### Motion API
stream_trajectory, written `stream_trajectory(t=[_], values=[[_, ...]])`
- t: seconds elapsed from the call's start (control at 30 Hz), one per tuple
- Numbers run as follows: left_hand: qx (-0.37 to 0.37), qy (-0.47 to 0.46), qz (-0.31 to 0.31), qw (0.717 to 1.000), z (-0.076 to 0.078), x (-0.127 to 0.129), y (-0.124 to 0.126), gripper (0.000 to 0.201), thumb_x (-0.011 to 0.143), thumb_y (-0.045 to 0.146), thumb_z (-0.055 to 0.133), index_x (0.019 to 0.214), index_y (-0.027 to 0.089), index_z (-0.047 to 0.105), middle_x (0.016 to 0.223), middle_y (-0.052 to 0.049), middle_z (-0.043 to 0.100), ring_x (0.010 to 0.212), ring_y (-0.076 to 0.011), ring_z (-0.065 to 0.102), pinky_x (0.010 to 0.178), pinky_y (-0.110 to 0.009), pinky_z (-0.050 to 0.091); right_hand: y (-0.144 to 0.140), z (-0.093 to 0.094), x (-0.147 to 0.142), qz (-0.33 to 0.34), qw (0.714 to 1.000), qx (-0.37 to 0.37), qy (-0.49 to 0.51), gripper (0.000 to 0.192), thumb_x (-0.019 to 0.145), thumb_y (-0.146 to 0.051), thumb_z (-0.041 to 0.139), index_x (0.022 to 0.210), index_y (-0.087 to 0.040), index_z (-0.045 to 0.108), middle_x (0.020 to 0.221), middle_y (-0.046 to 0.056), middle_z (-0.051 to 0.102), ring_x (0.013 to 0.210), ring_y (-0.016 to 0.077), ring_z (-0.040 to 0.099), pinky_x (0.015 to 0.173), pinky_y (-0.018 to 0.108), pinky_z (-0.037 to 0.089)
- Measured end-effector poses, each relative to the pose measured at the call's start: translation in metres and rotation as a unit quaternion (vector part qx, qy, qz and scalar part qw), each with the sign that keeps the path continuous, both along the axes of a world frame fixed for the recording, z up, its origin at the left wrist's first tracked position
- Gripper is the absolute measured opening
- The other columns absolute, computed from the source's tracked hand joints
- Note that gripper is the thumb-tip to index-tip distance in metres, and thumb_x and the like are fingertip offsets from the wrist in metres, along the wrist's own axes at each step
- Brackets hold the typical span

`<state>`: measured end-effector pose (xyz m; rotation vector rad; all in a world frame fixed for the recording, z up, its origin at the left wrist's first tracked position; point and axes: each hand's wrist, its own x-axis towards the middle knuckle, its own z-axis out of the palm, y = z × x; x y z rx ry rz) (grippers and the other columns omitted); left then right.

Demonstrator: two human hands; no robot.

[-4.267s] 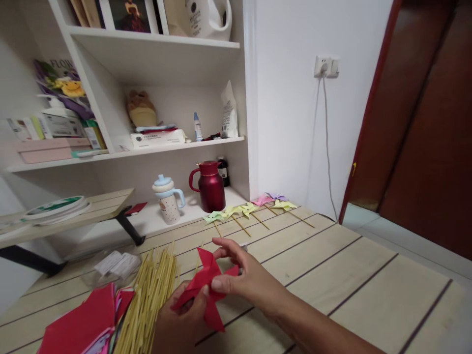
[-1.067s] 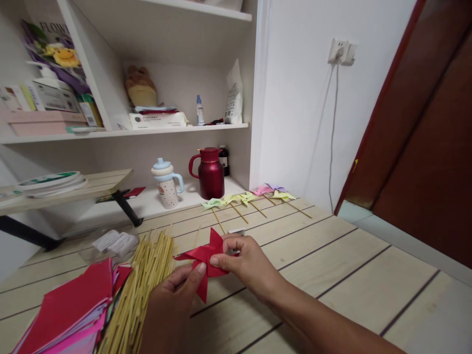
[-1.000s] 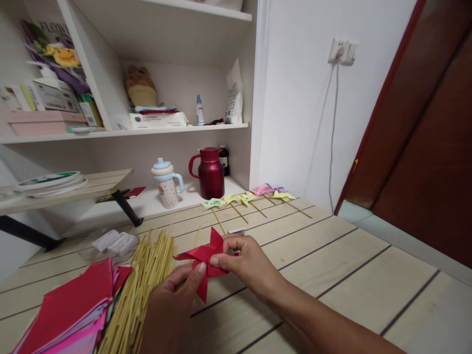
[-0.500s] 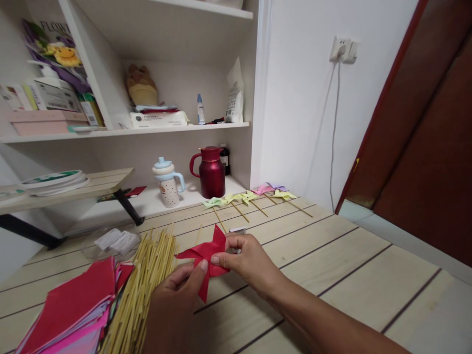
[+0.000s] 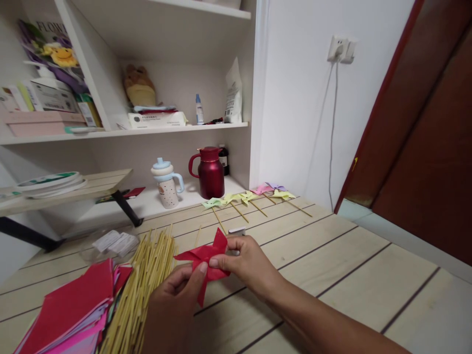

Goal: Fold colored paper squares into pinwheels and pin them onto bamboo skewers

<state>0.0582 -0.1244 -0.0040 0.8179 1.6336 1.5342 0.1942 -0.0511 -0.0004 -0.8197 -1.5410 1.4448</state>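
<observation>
A red paper pinwheel [image 5: 201, 253] is held up between both hands above the wooden table. My left hand [image 5: 179, 290] pinches it at the lower left, thumb near its centre. From the right, my right hand [image 5: 243, 258] grips it with the thumb laid across the middle and the fingers behind. Whatever lies under the thumbs and behind the paper is hidden. A bundle of thin straw-coloured sticks [image 5: 147, 280] lies close to my left hand. Left of it is a stack of coloured paper sheets [image 5: 73, 305], red on top.
Several finished pinwheels on sticks [image 5: 249, 197] lie along the table's back edge. A small white-topped object [image 5: 236, 231] sits behind my right hand. A clear container [image 5: 114, 243] holds white packets. Behind stand a cup [image 5: 167, 184] and a red jug [image 5: 211, 174].
Both hands keep their hold on the pinwheel, which has tilted slightly. My right thumb has shifted a little left towards its centre.
</observation>
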Motion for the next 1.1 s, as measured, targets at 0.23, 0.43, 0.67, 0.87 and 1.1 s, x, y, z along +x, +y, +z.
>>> stream_trajectory(t=[0.23, 0.43, 0.67, 0.87, 1.1], values=[[-0.024, 0.0, -0.023, 0.999, -0.006, -0.007, 0.002, 0.036, 0.053, 0.052, 0.085, 0.069, 0.021, 0.075, 0.062, 0.001, 0.071, 0.069, -0.0194, 0.063, 0.068, -0.029, 0.047, 0.0, 0.002, -0.001, -0.011, 1.0, -0.013, -0.012, 0.023, 0.063, -0.028, 0.079, 0.054, -0.017, 0.061, 0.057, -0.004, 0.057, 0.057, 0.0111, 0.047, 0.056, 0.024, 0.035], [-0.041, 0.005, -0.026, 0.999, -0.001, -0.004, -0.002, 0.033, 0.055, 0.052, 0.083, 0.069, 0.023, 0.074, 0.054, 0.003, 0.066, 0.067, -0.0206, 0.065, 0.065, -0.03, 0.048, -0.006, 0.01, 0.0, 0.011, 1.0, -0.018, -0.005, 0.016, 0.066, -0.027, 0.077, 0.06, -0.016, 0.066, 0.06, -0.003, 0.061, 0.057, 0.0108, 0.049, 0.057, 0.024, 0.038], [-0.007, 0.029, -0.027, 0.999, 0.026, -0.001, -0.003, 0.03, 0.055, 0.051, 0.077, 0.071, 0.025, 0.075, 0.083, -0.005, 0.078, 0.087, -0.0287, 0.071, 0.076, -0.036, 0.056, 0.0, 0.002, 0.0, 0.025, 0.995, -0.067, 0.065, 0.023, 0.064, -0.035, 0.082, 0.072, -0.015, 0.074, 0.067, 0.0, 0.067, 0.058, 0.0112, 0.054, 0.059, 0.025, 0.042], [-0.017, 0.053, -0.086, 0.995, 0.033, -0.005, -0.006, 0.029, 0.054, 0.053, 0.079, 0.064, 0.026, 0.075, 0.074, -0.004, 0.077, 0.082, -0.029, 0.07, 0.076, -0.037, 0.056, 0.001, 0.001, 0.001, 0.046, 0.995, -0.071, 0.055, 0.021, 0.063, -0.032, 0.083, 0.067, -0.015, 0.072, 0.065, -0.001, 0.065, 0.057, 0.0106, 0.052, 0.058, 0.024, 0.042], [-0.041, 0.039, -0.123, 0.991, 0.005, -0.015, 0.0, 0.038, 0.061, 0.059, 0.077, 0.069, 0.022, 0.077, 0.065, -0.003, 0.074, 0.069, -0.0244, 0.067, 0.073, -0.036, 0.051, 0.0, 0.001, 0.001, 0.072, 0.993, -0.076, 0.053, 0.022, 0.063, -0.032, 0.083, 0.067, -0.014, 0.07, 0.067, -0.001, 0.064, 0.059, 0.0107, 0.053, 0.057, 0.023, 0.039]])
